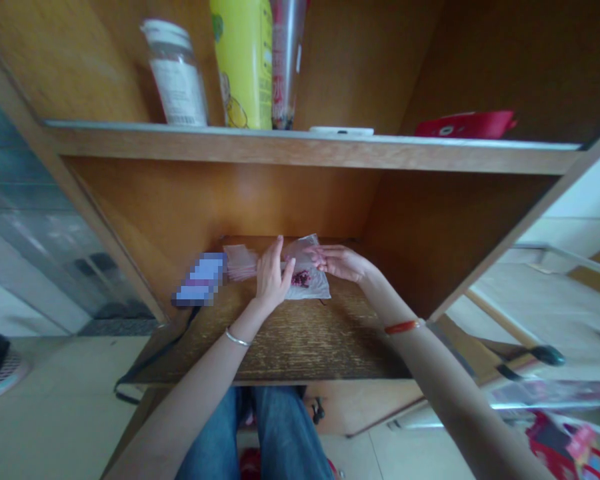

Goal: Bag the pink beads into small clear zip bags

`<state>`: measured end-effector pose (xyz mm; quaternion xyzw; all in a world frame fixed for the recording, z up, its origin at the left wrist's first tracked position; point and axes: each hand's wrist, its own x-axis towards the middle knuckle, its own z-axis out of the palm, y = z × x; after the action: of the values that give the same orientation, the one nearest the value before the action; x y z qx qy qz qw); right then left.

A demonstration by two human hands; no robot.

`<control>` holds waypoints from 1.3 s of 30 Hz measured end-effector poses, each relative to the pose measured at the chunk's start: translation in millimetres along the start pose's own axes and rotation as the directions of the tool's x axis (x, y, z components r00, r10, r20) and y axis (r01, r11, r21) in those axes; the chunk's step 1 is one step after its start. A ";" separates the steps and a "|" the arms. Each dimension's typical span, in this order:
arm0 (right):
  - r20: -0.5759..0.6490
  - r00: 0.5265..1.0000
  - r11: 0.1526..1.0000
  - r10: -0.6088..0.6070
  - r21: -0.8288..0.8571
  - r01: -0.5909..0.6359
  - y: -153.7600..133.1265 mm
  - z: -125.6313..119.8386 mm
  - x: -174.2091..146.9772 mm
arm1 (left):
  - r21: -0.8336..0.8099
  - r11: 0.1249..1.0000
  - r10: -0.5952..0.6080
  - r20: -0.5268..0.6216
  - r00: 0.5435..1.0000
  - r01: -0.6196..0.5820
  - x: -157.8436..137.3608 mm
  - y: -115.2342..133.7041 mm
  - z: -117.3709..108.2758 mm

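A small translucent white bag [316,289] with dark red bits [301,279] in its lower part lies on the worn wooden desktop. My left hand [271,275] rests along the bag's left side, thumb and fingers spread apart; part of the bag is hidden behind it. From the right, my right hand [344,263] reaches over the bag's upper part, fingers stretched to the left and slightly bent. Its fingertips are at or just above the bag; whether they touch it is not clear. Left of my left hand sits a stack of pale pinkish packets [240,263].
A phone [200,280] with a blurred-out screen lies left of the packets, a black strap [167,347] hanging over the desk's edge. The shelf above holds a white-capped jar [177,80], a yellow container [245,67], a clear tube [285,67] and a red pouch [465,125].
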<state>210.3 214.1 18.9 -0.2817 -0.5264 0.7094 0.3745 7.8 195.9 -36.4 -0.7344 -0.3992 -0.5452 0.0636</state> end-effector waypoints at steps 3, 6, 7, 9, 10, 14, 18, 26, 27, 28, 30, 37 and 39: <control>-0.096 0.989 0.991 -0.116 0.057 0.122 22.4 12.2 12.5 | 0.027 0.995 0.094 0.037 0.995 -0.095 1.6 3.3 -3.8; -0.190 0.964 0.970 -0.186 0.123 0.212 39.2 15.2 22.6 | 0.064 0.986 0.151 0.066 0.986 -0.156 1.6 2.2 -2.5; -0.211 0.958 0.963 -0.194 0.148 0.227 42.5 15.6 24.5 | 0.071 0.983 0.165 0.071 0.984 -0.170 1.5 1.4 -1.4; -0.232 0.954 0.953 -0.191 0.190 0.237 45.5 16.7 25.5 | 0.074 0.978 0.187 0.082 0.979 -0.193 1.2 0.1 0.9; -0.235 0.953 0.951 -0.189 0.199 0.238 45.6 17.5 24.8 | 0.072 0.978 0.191 0.088 0.978 -0.198 1.1 -0.2 1.8; -0.218 0.955 0.958 -0.199 0.163 0.237 41.6 20.4 18.1 | 0.029 0.985 0.165 0.141 0.976 -0.170 0.8 1.7 2.7; -0.178 0.970 0.976 -0.167 0.113 0.189 38.5 21.0 12.2 | -0.017 0.988 0.152 0.191 0.970 -0.152 1.1 3.7 -0.2; -0.180 0.955 0.971 -0.236 -0.003 0.239 35.6 25.1 9.3 | -0.022 0.991 0.131 0.195 0.972 -0.129 0.9 11.3 -7.4; -0.194 0.943 0.963 -0.270 -0.044 0.267 35.9 26.7 9.3 | -0.006 0.992 0.127 0.175 0.976 -0.128 0.6 12.4 -7.1; -0.209 0.927 0.950 -0.312 -0.093 0.299 36.5 28.5 9.4 | 0.010 0.992 0.123 0.150 0.981 -0.126 0.4 13.2 -6.5; -0.240 0.886 0.913 -0.397 -0.204 0.354 38.6 32.2 10.2 | 0.031 0.991 0.126 0.108 0.986 -0.130 0.2 13.7 -4.8; -0.314 0.773 0.782 -0.551 -0.519 0.346 51.4 40.7 14.3 | 0.038 0.993 0.105 0.061 0.993 -0.107 1.1 10.0 -1.9; -0.328 0.744 0.750 -0.582 -0.570 0.335 55.5 42.2 13.9 | 0.044 0.993 0.104 0.077 0.992 -0.107 0.9 9.7 -2.2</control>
<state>156.0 193.8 -22.1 -0.3901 -0.6260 0.3440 0.5811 12.6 188.7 -31.5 -0.7727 -0.3749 -0.5033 0.0952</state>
